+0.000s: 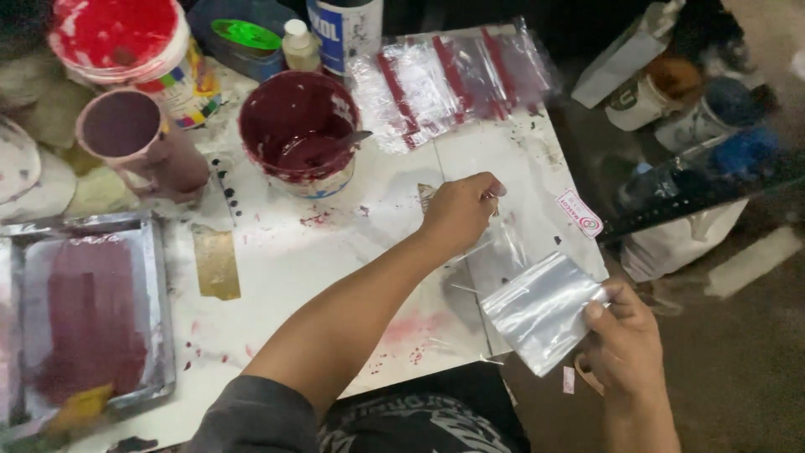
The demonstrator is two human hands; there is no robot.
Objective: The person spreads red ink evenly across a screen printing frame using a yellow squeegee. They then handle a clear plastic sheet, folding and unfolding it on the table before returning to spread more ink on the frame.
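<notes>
My right-hand fingers are clamped on the corner of a small clear plastic bag, thumb on top, down at four o'clock off the counter edge. It looks featherlight, floppy and slick, so I judge a pinch at the edge suits it best. My left hand sits near centre, fingers pinched together on something small at another clear bag lying flat; what exactly, I cannot tell. At eleven o'clock stands the maroon paint tub; at one o'clock, a fan of red-striped bags.
</notes>
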